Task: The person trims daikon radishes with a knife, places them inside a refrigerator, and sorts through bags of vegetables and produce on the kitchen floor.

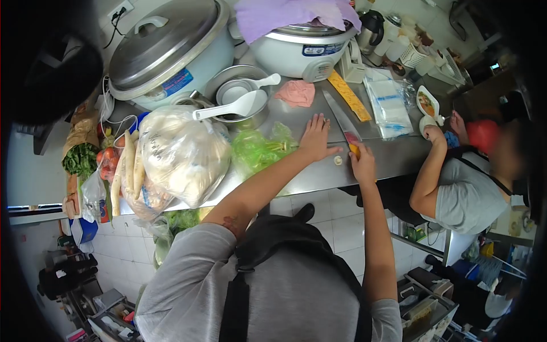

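My left hand [315, 138] lies flat on the steel table, fingers stretched out and thumb apart. In my right hand [363, 163] is the orange end of the handle of a long knife [338, 115], whose blade points away from me and lies low over the table. A small pale round piece [338, 160] rests between my hands. Left of my left hand is a green plastic bag [253, 151] with leafy stems showing. A pink cloth [296, 93] lies beyond my fingers, and a yellow-orange strip [348, 96] is right of the blade.
A large bag of pale contents [182, 154] and white radishes [129, 165] crowd the left. Metal bowls with white ladles [233, 106] stand behind, below two big rice cookers [171, 51]. Plastic bags [387, 102] lie right; a person [464, 191] sits there with a food dish [426, 101].
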`<state>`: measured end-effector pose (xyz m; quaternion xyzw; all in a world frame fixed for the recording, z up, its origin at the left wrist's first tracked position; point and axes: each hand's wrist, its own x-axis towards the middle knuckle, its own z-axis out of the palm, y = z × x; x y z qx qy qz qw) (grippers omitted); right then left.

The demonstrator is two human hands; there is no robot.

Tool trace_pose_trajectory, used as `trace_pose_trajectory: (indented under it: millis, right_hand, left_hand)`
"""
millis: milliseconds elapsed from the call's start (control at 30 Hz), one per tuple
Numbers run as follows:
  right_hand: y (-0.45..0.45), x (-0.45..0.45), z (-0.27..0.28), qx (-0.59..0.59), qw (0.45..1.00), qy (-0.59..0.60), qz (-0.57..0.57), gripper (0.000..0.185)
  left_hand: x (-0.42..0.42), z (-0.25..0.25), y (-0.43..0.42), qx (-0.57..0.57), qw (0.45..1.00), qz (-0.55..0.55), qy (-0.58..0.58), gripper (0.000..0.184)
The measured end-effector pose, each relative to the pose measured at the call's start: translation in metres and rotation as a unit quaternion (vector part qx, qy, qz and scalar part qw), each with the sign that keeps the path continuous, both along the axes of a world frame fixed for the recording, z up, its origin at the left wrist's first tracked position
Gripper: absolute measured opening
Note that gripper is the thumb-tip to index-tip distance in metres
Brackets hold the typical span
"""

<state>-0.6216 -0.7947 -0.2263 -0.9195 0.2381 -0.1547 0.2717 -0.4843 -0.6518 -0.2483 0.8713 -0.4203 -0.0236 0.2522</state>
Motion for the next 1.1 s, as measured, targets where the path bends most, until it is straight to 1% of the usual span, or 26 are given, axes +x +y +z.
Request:
trace_pose_trajectory:
  millis: [100, 200, 267, 300, 367, 467, 500, 567, 600, 667, 700, 767, 833, 867, 933, 1033, 1100]
  right_hand:
    - [-0.009, -0.004, -0.007, -0.002, 1.0, -0.023, 0.007, 0.033]
    - [-0.017, 0.001, -0.009, 0.008, 1.0, -0.018, 0.016, 0.034]
    - [-0.023, 0.014, -0.009, 0.02, 0.999, -0.011, 0.023, 0.034]
    - [-0.023, 0.019, -0.01, -0.023, 0.999, -0.02, 0.026, 0.034]
    - [-0.019, 0.027, -0.013, -0.105, 0.993, -0.039, 0.028, 0.033]
    - [0.012, 0.019, 0.008, -0.061, 0.991, -0.12, 0.023, 0.03]
    - [0.024, 0.011, 0.002, -0.042, 0.992, -0.114, 0.023, 0.032]
    - [0.049, -0.004, -0.02, -0.002, 0.994, -0.106, 0.02, 0.037]
    - [0.064, -0.007, -0.025, -0.012, 0.993, -0.115, 0.026, 0.041]
    - [0.089, -0.009, -0.031, -0.03, 0.99, -0.135, 0.038, 0.05]
    - [0.092, -0.006, -0.031, -0.039, 0.991, -0.118, 0.046, 0.052]
    - [0.099, -0.001, -0.032, -0.056, 0.993, -0.084, 0.063, 0.058]
    - [0.103, 0.004, -0.026, -0.056, 0.994, -0.072, 0.058, 0.06]
    - [0.105, 0.007, -0.023, -0.057, 0.995, -0.067, 0.057, 0.061]
    - [0.105, 0.016, -0.027, -0.073, 0.993, -0.07, 0.063, 0.057]
    - [0.103, 0.02, -0.038, -0.093, 0.99, -0.062, 0.091, 0.048]
    - [0.1, 0.017, -0.041, -0.091, 0.988, -0.062, 0.112, 0.041]
  left_hand:
    - [-0.01, -0.01, -0.008, 0.002, 0.999, -0.047, 0.006, 0.103]
    - [-0.028, -0.013, 0.002, -0.037, 0.994, -0.103, 0.028, 0.097]
    - [-0.039, -0.011, 0.01, -0.039, 0.99, -0.137, 0.014, 0.088]
    - [-0.042, -0.008, 0.015, -0.04, 0.988, -0.152, 0.006, 0.084]
    - [-0.046, -0.003, 0.022, -0.052, 0.986, -0.152, 0.039, 0.074]
    - [-0.05, -0.002, 0.036, -0.05, 0.983, -0.148, 0.092, 0.063]
    - [-0.052, -0.002, 0.043, -0.047, 0.982, -0.144, 0.11, 0.06]
    - [-0.063, 0.004, 0.066, -0.115, 0.981, -0.117, 0.106, 0.055]
    - [-0.069, 0.01, 0.079, -0.148, 0.978, -0.105, 0.103, 0.053]
    - [-0.076, 0.043, 0.105, -0.156, 0.984, -0.052, 0.068, 0.052]
    - [-0.076, 0.058, 0.119, -0.159, 0.986, -0.026, 0.049, 0.053]
    - [-0.067, 0.067, 0.152, -0.182, 0.982, 0.05, 0.031, 0.055]
    - [-0.06, 0.076, 0.179, -0.163, 0.971, 0.173, -0.004, 0.049]
    - [-0.054, 0.073, 0.192, -0.152, 0.97, 0.189, 0.008, 0.047]
    - [-0.044, 0.064, 0.21, -0.13, 0.966, 0.223, 0.032, 0.042]
    - [-0.043, 0.057, 0.218, -0.097, 0.979, 0.154, 0.087, 0.037]
    - [-0.043, 0.054, 0.213, -0.08, 0.985, 0.131, 0.079, 0.04]
